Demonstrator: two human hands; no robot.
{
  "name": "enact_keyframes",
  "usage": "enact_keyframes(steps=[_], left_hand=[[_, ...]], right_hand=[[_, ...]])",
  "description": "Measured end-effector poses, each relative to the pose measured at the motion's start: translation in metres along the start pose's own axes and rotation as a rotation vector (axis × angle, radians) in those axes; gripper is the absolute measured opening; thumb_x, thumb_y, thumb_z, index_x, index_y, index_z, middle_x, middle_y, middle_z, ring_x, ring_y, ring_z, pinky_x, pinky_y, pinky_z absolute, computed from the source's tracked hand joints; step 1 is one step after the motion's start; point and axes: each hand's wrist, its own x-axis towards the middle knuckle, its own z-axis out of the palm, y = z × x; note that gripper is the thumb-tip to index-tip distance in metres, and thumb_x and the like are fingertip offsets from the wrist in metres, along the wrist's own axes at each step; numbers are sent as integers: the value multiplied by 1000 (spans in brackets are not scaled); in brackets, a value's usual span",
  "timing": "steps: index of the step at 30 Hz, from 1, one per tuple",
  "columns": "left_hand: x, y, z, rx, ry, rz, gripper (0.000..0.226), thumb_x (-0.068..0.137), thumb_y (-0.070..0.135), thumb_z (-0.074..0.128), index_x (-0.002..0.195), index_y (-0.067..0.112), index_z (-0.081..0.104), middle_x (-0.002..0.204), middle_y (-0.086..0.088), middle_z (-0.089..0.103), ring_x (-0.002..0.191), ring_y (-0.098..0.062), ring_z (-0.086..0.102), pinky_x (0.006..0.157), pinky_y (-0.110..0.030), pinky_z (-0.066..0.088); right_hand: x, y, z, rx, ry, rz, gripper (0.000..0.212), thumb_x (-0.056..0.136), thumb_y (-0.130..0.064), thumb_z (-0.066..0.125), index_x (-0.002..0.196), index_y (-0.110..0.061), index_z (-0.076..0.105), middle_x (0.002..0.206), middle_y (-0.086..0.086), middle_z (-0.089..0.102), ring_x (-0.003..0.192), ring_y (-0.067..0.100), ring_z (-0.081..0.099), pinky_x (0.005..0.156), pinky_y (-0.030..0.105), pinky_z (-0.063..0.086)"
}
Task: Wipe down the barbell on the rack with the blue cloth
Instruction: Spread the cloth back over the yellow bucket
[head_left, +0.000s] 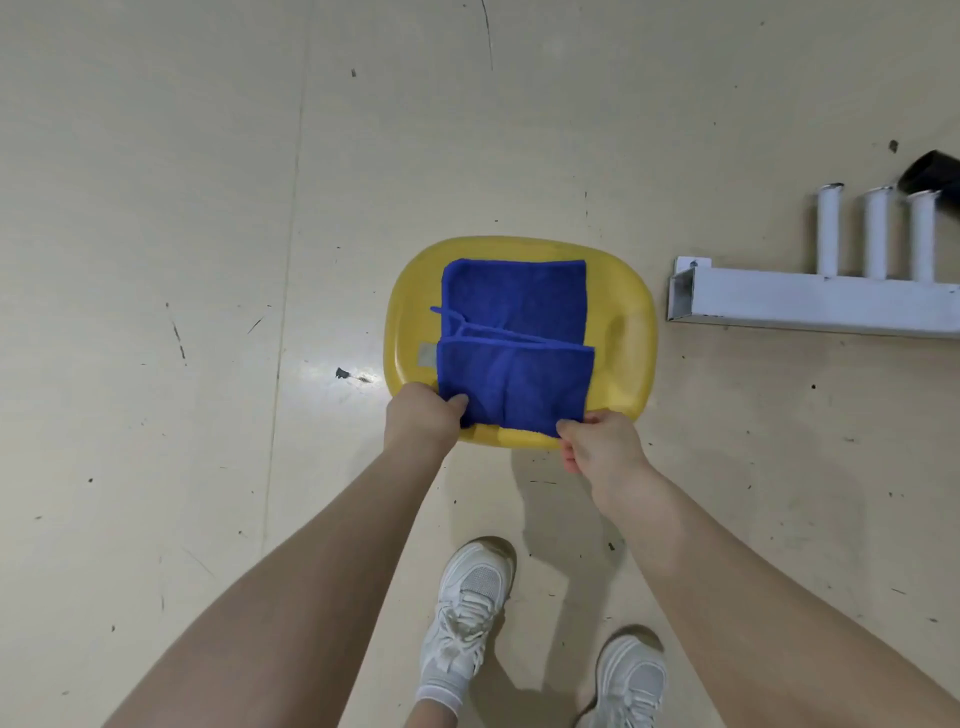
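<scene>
I pinch the near corners of the folded blue cloth (514, 343), which lies flat on a yellow stool seat (623, 332).

Black object (932, 174), perhaps edge-cropped, blurred

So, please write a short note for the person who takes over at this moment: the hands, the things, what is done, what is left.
Left hand pinches the near left corner of the blue cloth; right hand pinches its near right corner.
The cloth lies folded on the yellow stool seat. A white rack base with upright pegs stands at the right.
No barbell is in view.
Done: cloth gripped.
Left: lift the cloth, find the barbell, wipe it.
</scene>
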Motion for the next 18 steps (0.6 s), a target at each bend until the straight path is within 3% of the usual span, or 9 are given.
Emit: enact_keyframes(steps=[3,4,6,8,10,12,14,16,18], left_hand=[[-11,-5,-2,-261,-100,-160,17,81,17,56,70,5,52,71,-10,55,61,-24,51,55,-28,46],[-17,-6,-6,-375,-138,-234,12,80,16,57,76,5,54,76,-11,58,60,-23,54,51,-24,49],[-26,-5,-14,-499,-191,-312,8,80,13,58,83,6,55,76,-11,61,54,-19,56,39,-17,45],[-32,6,-24,-569,-173,-294,7,81,12,59,83,7,54,72,-10,60,50,-17,54,40,-17,44],[-33,24,-34,-690,-135,-226,9,85,17,57,82,8,55,70,-10,61,54,-17,57,50,-21,50],[-35,41,-42,-774,-133,-131,14,89,27,52,85,15,56,79,-10,66,71,-19,64,70,-27,53],[-40,47,-44,-667,-122,-42,19,90,34,46,97,19,56,92,-8,70,89,-20,64,75,-28,45],[-51,41,-43,-383,-126,15,36,88,30,48,119,14,48,98,-7,70,98,-22,59,74,-29,38],[-70,34,-46,-115,-191,39,33,87,22,48,117,10,50,100,-9,69,98,-24,56,77,-30,41]], right_hand=[[-18,11,-12,-89,-7,18,23,79,0,50,61,-12,43,59,5,45,62,23,42,59,30,34],[-25,15,-17,-71,-18,35,22,79,-1,51,62,-12,45,59,6,45,60,23,41,59,30,34],[-36,14,-29,58,-48,80,18,82,-1,53,67,-10,49,60,7,46,55,20,39,57,31,36],[-38,-1,-39,231,-52,106,4,86,-3,54,83,-6,54,63,6,50,54,17,43,53,27,40],[-37,-22,-48,422,-46,87,11,90,-6,56,100,-5,54,69,7,55,58,15,49,54,23,46],[-36,-39,-54,523,-20,16,20,92,-11,54,111,-4,52,79,8,60,69,16,56,67,24,52],[-41,-44,-59,299,94,-98,28,93,-17,51,118,-6,49,89,6,61,83,19,58,80,30,51],[-56,-35,-67,-163,196,-309,27,93,-18,47,118,-8,48,96,5,59,90,23,55,80,32,46],[-82,-17,-78,-482,164,-483,25,92,-19,44,113,-8,53,101,6,60,98,25,53,81,33,45]])
